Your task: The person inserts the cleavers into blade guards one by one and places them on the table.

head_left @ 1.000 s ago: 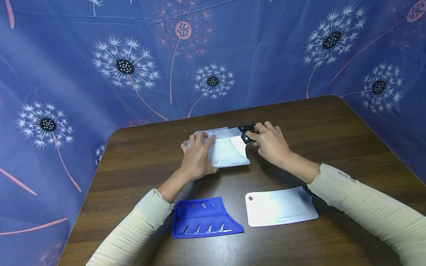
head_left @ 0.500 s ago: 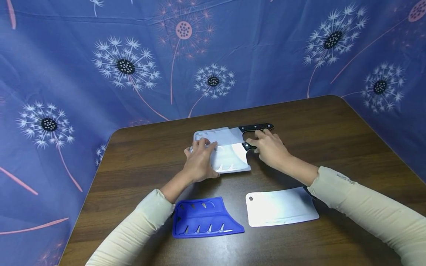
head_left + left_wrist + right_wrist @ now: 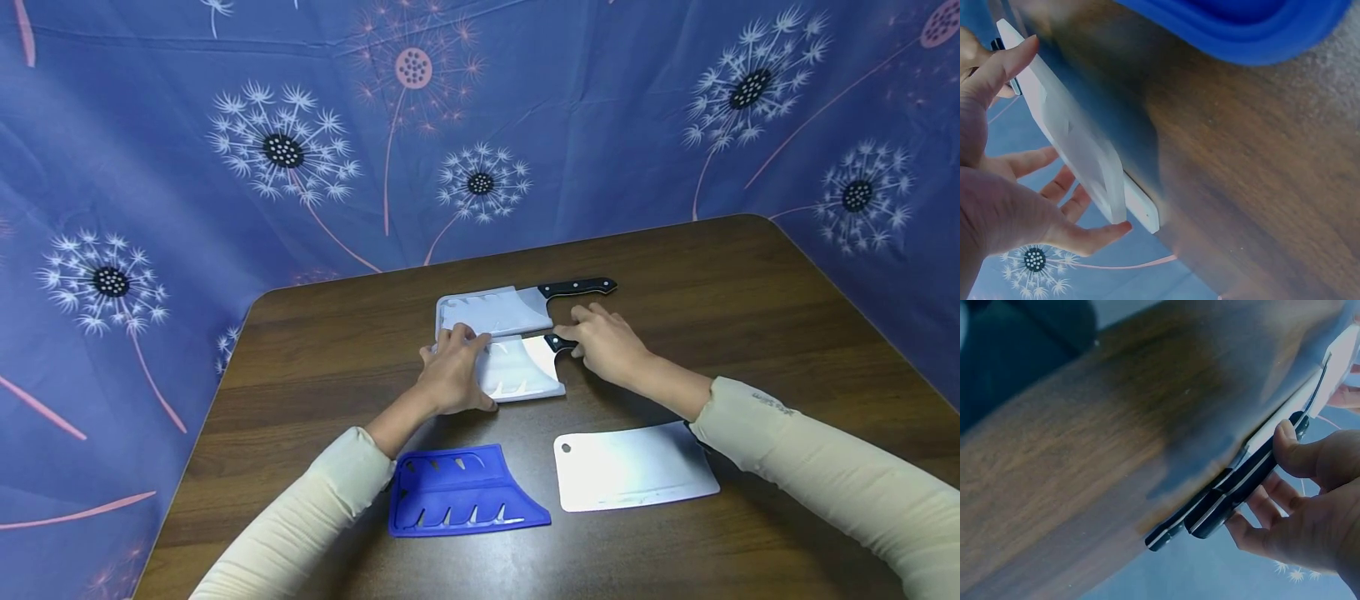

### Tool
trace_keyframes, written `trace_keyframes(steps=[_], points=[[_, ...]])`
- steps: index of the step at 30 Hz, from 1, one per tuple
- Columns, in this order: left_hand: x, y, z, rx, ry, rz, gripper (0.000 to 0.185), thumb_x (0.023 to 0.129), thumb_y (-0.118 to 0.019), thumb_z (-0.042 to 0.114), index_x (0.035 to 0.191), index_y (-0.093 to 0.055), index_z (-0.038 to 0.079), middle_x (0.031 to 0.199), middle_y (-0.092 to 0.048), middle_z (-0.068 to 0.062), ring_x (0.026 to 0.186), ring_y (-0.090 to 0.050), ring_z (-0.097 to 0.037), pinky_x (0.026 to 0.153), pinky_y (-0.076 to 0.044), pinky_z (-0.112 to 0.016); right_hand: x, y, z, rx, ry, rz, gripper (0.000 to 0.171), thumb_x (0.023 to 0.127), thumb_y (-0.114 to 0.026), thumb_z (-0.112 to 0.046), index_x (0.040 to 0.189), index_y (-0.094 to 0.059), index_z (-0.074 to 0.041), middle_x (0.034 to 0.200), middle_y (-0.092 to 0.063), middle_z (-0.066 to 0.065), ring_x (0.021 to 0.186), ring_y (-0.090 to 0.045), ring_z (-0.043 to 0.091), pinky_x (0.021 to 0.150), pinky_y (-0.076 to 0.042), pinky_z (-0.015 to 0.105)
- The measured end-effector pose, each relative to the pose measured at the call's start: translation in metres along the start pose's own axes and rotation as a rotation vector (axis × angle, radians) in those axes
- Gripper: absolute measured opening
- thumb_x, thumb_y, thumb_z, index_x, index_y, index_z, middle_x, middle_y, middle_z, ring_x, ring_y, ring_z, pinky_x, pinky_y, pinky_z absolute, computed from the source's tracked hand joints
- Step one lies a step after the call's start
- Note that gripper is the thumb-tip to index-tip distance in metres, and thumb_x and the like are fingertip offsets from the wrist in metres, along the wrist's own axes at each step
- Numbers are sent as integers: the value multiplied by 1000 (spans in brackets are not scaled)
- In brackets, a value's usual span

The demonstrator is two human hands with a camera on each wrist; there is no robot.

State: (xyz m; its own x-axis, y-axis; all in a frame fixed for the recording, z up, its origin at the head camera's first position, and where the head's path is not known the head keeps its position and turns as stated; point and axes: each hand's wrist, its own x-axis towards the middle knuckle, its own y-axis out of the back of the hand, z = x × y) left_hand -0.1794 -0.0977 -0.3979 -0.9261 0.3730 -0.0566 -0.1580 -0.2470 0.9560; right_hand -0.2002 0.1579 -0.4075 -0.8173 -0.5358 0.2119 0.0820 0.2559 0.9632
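Note:
In the head view my left hand point(image 3: 453, 373) grips a white blade guard point(image 3: 517, 371) by its edges, thumb at the near side and fingers across the far side. Inside the guard sits a cleaver point(image 3: 540, 354), with a strip of blade showing at the handle end. My right hand point(image 3: 607, 344) holds this cleaver's black riveted handle point(image 3: 1241, 484), thumb on top in the right wrist view. Just behind lies a second cleaver point(image 3: 577, 287) in its own white guard point(image 3: 491, 312), handle to the right.
On the wooden table point(image 3: 322, 350), a blue blade guard point(image 3: 465, 487) lies near the left forearm. To its right is a bare cleaver blade point(image 3: 633, 467), whose handle is mostly hidden under the right sleeve. A blue patterned cloth point(image 3: 570, 167) hangs behind the table.
Both hands have brought the held cleaver and its guard slightly nearer, off the second cleaver's guard. The second cleaver's guard and handle now show more fully behind it.

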Motion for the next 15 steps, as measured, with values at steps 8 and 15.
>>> trace_keyframes(steps=[8, 15], points=[[3, -5, -2, -17, 12, -69, 104, 49, -94, 39, 140, -50, 15, 129, -44, -13, 119, -39, -32, 88, -34, -57, 1, -10, 5, 22, -2, -38, 42, 76, -75, 3, 116, -71, -7, 106, -62, 17, 91, -56, 30, 66, -52, 46], [6, -8, -4, -37, 18, -112, 105, 50, -94, 38, 142, -48, 13, 126, -43, -12, 116, -39, -30, 88, -33, -56, 3, -13, 4, 18, -18, -82, 41, 77, -75, 3, 116, -70, -7, 113, -62, 19, 98, -57, 34, 72, -53, 48]])
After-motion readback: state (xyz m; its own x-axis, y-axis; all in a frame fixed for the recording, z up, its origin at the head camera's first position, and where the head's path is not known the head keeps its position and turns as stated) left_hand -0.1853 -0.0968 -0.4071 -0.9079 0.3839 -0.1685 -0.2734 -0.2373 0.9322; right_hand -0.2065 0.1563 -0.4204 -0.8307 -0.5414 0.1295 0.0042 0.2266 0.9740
